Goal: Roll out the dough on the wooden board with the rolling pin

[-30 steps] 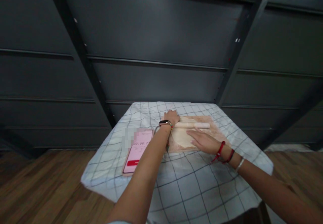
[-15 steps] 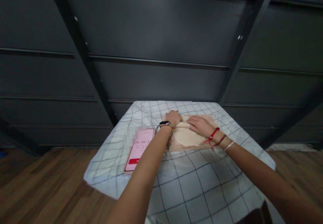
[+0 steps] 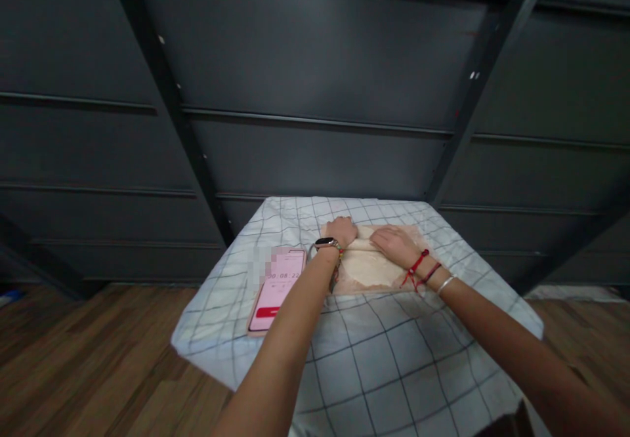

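Observation:
A flat, cream-coloured sheet that looks like dough [image 3: 367,271] lies on a thin pinkish-brown mat [image 3: 413,231] on the table. Across the sheet runs a pale, rounded bar [image 3: 361,245], possibly a rolling pin; only a short stretch shows between my hands. My left hand [image 3: 343,229] is closed at the bar's left end, fingers curled and partly hidden. My right hand [image 3: 395,245] wraps over the right part, with its fingertips pointing left. A watch and a beaded bracelet are on my left wrist, red and white bracelets on my right.
A pink-edged phone [image 3: 280,286] showing a running timer lies left of the mat. A white checked cloth [image 3: 394,345] covers the small table. Behind it stands a dark metal panel wall [image 3: 319,161]; wooden flooring [image 3: 128,358] shows on both sides.
The view has shifted slightly, so the table and hands appear a little further right. Both hands stay on the bar, with no clear movement along the sheet. The phone's timer display has changed.

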